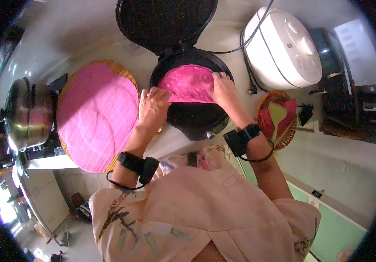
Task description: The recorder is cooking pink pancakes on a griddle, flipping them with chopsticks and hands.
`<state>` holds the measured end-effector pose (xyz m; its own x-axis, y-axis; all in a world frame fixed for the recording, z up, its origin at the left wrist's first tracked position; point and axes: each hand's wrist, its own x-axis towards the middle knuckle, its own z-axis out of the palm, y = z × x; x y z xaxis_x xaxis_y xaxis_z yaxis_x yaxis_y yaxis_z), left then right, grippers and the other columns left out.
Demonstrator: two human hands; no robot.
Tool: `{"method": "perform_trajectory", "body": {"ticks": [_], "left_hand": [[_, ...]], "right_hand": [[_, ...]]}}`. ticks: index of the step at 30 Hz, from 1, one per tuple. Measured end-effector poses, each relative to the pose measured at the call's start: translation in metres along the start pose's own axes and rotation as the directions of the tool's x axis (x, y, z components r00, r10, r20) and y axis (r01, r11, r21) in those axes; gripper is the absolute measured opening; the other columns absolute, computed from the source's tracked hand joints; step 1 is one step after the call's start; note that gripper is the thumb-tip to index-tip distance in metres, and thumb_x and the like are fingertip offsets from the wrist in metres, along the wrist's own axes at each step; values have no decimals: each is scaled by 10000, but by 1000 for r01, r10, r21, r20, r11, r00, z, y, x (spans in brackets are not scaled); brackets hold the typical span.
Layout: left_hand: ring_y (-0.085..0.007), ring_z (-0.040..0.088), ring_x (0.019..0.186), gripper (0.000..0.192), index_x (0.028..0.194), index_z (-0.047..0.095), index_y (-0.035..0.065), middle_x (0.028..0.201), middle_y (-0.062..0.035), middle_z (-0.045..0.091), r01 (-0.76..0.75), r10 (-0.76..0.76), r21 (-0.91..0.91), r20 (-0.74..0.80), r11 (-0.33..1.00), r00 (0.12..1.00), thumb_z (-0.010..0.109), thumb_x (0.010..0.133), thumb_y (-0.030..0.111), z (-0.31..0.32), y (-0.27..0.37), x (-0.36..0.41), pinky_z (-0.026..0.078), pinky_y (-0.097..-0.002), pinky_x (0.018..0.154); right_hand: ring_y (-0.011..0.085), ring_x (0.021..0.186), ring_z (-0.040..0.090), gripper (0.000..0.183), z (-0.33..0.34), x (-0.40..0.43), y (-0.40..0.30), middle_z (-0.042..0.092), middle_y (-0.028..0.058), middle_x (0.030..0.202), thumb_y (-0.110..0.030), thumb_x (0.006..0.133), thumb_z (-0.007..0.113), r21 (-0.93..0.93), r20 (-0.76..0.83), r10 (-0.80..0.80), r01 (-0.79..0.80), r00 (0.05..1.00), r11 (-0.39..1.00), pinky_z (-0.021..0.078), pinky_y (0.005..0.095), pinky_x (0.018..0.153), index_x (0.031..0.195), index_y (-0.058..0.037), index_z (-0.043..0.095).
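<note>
A thin, bright pink round pancake (189, 83) covers the far part of the black lower plate of an electric griddle (196, 119). Its near edge runs straight between my hands, leaving the near part of the plate bare. I cannot tell whether that edge is folded or lifted. My left hand (154, 108) pinches the left end of this edge, and my right hand (224, 90) grips the right end. Behind them, the griddle's black lid (168, 26) stands raised on its hinge.
Overlapping pink pancakes (96, 114) lie on a round woven tray (122, 70) at left, beside a lidded steel pot (30, 114). At right are a white rice cooker (283, 49), a power cord (227, 51) and a basket (286, 142) holding a green spatula (277, 114) and pink material.
</note>
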<state>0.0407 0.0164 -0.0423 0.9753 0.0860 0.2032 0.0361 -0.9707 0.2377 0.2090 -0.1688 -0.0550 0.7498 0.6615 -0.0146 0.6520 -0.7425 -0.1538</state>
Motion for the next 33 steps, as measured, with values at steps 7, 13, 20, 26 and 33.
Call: {"method": "perform_trajectory", "body": {"ticks": [7,13,20,26,33], "left_hand": [[-242,510,1016,241,1023,602,118,1007,-57,601,91,-93,26,69,995,993,605,792,188,-9,2,5,358,-390,884],[-236,505,1044,235,1015,607,114,1034,-56,606,163,-165,27,143,986,976,603,792,187,-4,-2,10,352,-394,895],[-228,522,1013,228,979,626,113,1016,-52,619,100,-102,28,102,995,990,620,775,214,20,-6,21,363,-396,886],[-248,527,1016,269,1015,613,110,1041,-81,612,84,-97,84,160,993,982,627,766,213,33,-6,52,381,-400,883],[-274,542,1004,236,987,619,137,1002,-103,595,233,-228,-154,50,960,972,627,762,205,64,-20,95,423,-394,859]], "right_hand": [[354,947,558,295,11,32,-9,550,201,1004,-117,749,614,112,-131,-160,175,978,978,479,417,806,1005,7,534],[395,888,564,222,4,24,3,558,232,956,-100,745,573,147,-150,13,9,989,989,474,470,764,930,10,518],[386,864,568,219,1,-19,14,560,237,937,-80,749,567,94,-42,33,-29,999,995,474,453,761,927,36,512],[353,913,565,233,1,-9,2,560,202,976,-80,774,526,25,-77,60,-58,995,998,471,421,786,986,15,523],[346,921,559,315,6,2,-6,554,189,994,-156,764,591,53,-181,-71,82,981,995,467,426,778,1032,-6,517]]}}
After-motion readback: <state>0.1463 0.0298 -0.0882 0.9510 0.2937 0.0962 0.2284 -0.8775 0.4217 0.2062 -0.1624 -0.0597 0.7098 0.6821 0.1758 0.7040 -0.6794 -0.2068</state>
